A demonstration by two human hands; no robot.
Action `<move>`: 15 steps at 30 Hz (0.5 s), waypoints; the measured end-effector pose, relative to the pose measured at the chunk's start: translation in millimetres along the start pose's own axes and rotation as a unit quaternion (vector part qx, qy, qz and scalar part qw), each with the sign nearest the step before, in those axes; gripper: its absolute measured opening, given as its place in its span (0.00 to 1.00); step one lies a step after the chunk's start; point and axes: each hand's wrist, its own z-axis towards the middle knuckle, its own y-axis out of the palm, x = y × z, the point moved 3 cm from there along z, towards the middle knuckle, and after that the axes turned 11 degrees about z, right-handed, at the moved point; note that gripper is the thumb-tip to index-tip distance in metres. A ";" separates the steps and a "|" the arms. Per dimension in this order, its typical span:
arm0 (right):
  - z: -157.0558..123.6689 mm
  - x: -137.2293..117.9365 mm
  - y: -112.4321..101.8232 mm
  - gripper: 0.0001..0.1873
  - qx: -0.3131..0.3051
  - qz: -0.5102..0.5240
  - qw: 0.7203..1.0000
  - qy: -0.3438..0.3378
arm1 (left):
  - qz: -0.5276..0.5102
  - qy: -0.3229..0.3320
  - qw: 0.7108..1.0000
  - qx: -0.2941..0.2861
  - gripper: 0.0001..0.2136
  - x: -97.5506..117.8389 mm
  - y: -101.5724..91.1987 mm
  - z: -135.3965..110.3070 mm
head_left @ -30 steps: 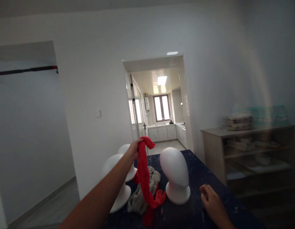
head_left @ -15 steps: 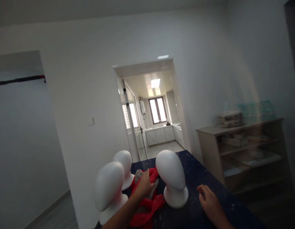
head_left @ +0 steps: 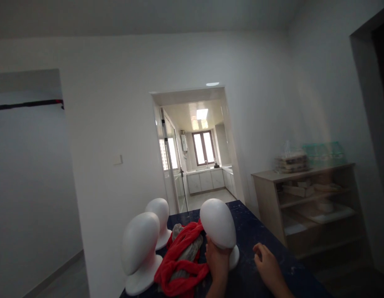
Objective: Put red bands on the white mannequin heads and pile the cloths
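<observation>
Three white mannequin heads stand on a dark blue table. My left hand is at the neck of the right-hand mannequin head, its fingers closed around the neck and partly hidden. To the right, over the table, my right hand is held with its fingers loosely bent and nothing in it. Left of my left hand lies a crumpled heap of red cloth with grey fabric mixed in. The other two heads, a near one and a farther one, stand at the table's left side.
The dark blue table has its far edge toward a doorway into a kitchen. A wooden shelf unit stands to the right, with a tissue-like pack and a teal basket on top.
My left hand has left the red and grey cloth and moved right to the neck of the right-hand mannequin head. My right hand stays in about the same place.
</observation>
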 end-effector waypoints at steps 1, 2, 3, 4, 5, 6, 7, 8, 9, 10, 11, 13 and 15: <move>-0.1 -0.2 -0.3 0.11 0.003 -0.001 1.000 -0.001 | -0.008 -0.025 0.999 0.019 0.41 0.0 -3.3 0.3; 0.0 0.1 -0.3 0.11 0.005 -0.001 1.000 -0.002 | -0.023 -0.044 0.998 0.037 0.41 0.7 -7.3 0.8; 0.2 1.0 -0.1 0.11 0.006 -0.002 1.000 -0.003 | -0.041 -0.051 0.996 0.053 0.40 2.5 -12.0 1.3; 0.7 2.6 0.3 0.12 0.007 -0.002 1.000 -0.002 | -0.063 -0.043 0.995 0.065 0.39 5.6 -17.3 1.5; 1.4 4.9 1.0 0.12 0.006 -0.003 1.000 0.000 | -0.091 -0.027 0.993 0.075 0.39 9.0 -23.7 0.9; 2.1 7.8 1.8 0.12 0.005 -0.003 1.000 0.003 | -0.123 -0.007 0.989 0.078 0.39 11.8 -31.2 -0.7; 2.8 11.0 2.7 0.12 0.002 -0.003 1.000 0.006 | -0.156 0.013 0.985 0.072 0.39 13.0 -39.9 -3.8; 3.5 14.3 3.6 0.13 -0.001 -0.002 1.000 0.008 | -0.182 0.034 0.981 0.056 0.38 11.7 -50.0 -8.6; 4.1 17.5 4.3 0.13 -0.003 -0.001 1.000 0.008 | -0.194 0.054 0.979 0.035 0.37 7.0 -61.8 -15.3; 4.6 20.4 4.9 0.13 -0.004 0.002 1.000 0.007 | -0.186 0.070 0.980 0.018 0.36 -1.7 -75.4 -23.9; 4.9 23.1 5.2 0.13 -0.005 0.003 1.000 0.007 | -0.160 0.082 0.984 0.010 0.35 -14.3 -90.8 -34.2; 5.1 27.9 5.3 0.13 -0.005 0.003 1.000 0.009 | -0.071 0.082 0.994 0.032 0.32 -48.8 -124.9 -57.9; 5.2 32.1 5.2 0.13 -0.012 0.001 1.000 0.012 | 0.000 0.045 0.995 0.089 0.26 -86.8 -158.5 -82.3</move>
